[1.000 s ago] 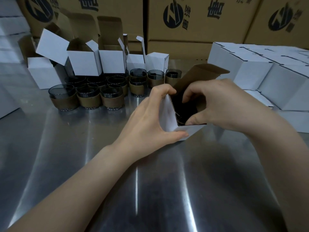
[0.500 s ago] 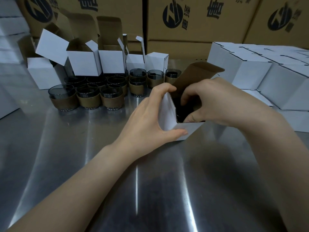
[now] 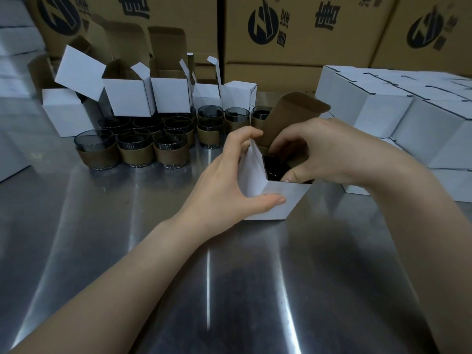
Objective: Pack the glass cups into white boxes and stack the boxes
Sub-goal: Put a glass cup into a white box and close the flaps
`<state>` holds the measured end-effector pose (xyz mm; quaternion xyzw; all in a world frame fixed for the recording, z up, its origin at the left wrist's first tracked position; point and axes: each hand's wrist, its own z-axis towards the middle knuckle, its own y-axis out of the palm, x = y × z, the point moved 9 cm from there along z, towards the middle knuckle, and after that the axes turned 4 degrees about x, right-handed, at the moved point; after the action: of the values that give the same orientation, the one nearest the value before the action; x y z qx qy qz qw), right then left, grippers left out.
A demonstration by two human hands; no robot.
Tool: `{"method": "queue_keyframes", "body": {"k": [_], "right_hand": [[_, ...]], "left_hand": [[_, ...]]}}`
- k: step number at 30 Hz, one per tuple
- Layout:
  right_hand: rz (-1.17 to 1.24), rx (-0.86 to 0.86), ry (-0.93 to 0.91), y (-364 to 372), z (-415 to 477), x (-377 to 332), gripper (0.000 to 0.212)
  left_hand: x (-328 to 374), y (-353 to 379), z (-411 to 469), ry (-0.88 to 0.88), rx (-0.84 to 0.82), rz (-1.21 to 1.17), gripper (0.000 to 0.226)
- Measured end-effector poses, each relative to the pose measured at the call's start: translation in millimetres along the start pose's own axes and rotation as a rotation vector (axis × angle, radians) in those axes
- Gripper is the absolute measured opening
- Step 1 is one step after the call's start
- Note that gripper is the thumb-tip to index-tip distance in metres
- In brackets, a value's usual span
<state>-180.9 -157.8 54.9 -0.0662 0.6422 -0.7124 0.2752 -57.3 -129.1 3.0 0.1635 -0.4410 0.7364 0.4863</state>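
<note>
A small white box (image 3: 286, 198) stands open on the steel table, its brown lid flap (image 3: 291, 116) raised at the back. My left hand (image 3: 229, 185) grips the box's left corner, thumb along the front wall and fingers at the top edge. My right hand (image 3: 329, 152) reaches into the opening, its fingers curled over the side flap and the dark glass cup (image 3: 275, 167) inside; most of the cup is hidden. Several more glass cups with brown sleeves (image 3: 135, 152) stand in rows at the back left.
Several open white boxes (image 3: 127, 98) stand behind the cups. Closed white boxes (image 3: 383, 111) are stacked at the right. Large brown cartons (image 3: 306, 29) line the back. The steel table (image 3: 178, 290) shows bare metal in front of my arms.
The lid flap has tipped slightly forward and my right hand's fingers have pushed deeper into the box. My left hand keeps its grip on the corner.
</note>
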Motion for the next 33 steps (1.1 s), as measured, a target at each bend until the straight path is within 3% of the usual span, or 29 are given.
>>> {"method": "queue_keyframes", "body": {"k": [14,20,26,29,33], "right_hand": [[0.191,-0.032,-0.046,-3.0,-1.9,-1.2,0.039],[0.470,0.174,-0.039,-13.8,-1.6,3.5,0.013],[0.922,0.323,-0.099,-14.8,1.9,12.8,0.050],[1.049,0.443,-0.075,-14.0,3.8,25.4,0.052],[1.029,0.547,0.034,-7.8,4.9,43.3,0.049]], "left_hand": [[-6.3,-0.7,0.5,-0.036,-0.013,-0.045,0.085],[-11.3,-1.3,-0.7,-0.051,-0.016,-0.060,0.082],[-22.1,-1.7,-0.7,-0.090,-0.037,-0.038,0.081],[-24.7,-1.1,-0.9,-0.091,-0.054,-0.008,0.079],[-27.4,0.9,-1.3,-0.117,-0.081,-0.015,0.074]]}}
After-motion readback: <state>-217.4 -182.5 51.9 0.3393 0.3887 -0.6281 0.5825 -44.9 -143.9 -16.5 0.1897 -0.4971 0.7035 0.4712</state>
